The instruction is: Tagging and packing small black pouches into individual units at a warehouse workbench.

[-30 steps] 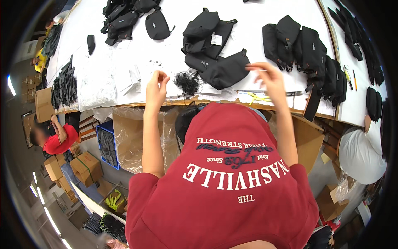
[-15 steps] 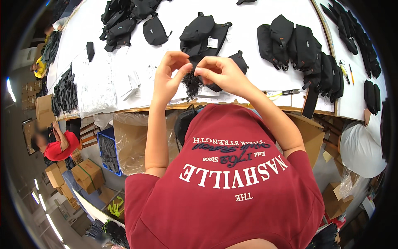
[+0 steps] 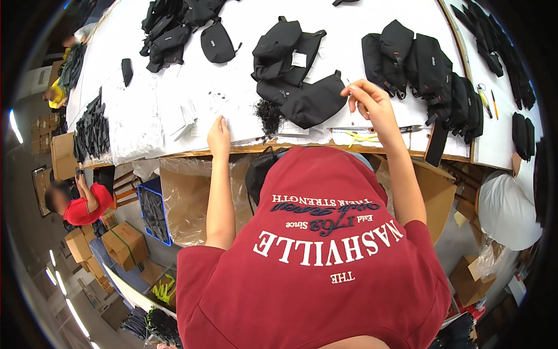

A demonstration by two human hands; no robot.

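My left hand (image 3: 219,138) rests by the table's near edge, fingers pressed together; whatever they hold, if anything, is hidden. A few tiny dark bits (image 3: 218,95) lie just beyond it. On the right, my right hand (image 3: 372,102) is raised in a pinch beside a black pouch (image 3: 314,103); something small and thin seems to be at its fingertips, too small to name. Between the hands sits a tangled bunch of black cords (image 3: 268,118). Behind the pouch lie more black pouches (image 3: 279,41), one with a white label (image 3: 299,60).
A yellow-handled tool (image 3: 361,138) and a dark phone-like slab (image 3: 436,142) lie along the near edge. Black pouches are piled at right (image 3: 430,64) and far left (image 3: 168,43). Clear plastic bags (image 3: 135,131) cover the left side. A person in red (image 3: 87,203) is at left.
My hands, close together over the cord bunch before, have parted: the left moved left and nearer, the right moved right. The near pouch and the cord bunch now show uncovered.
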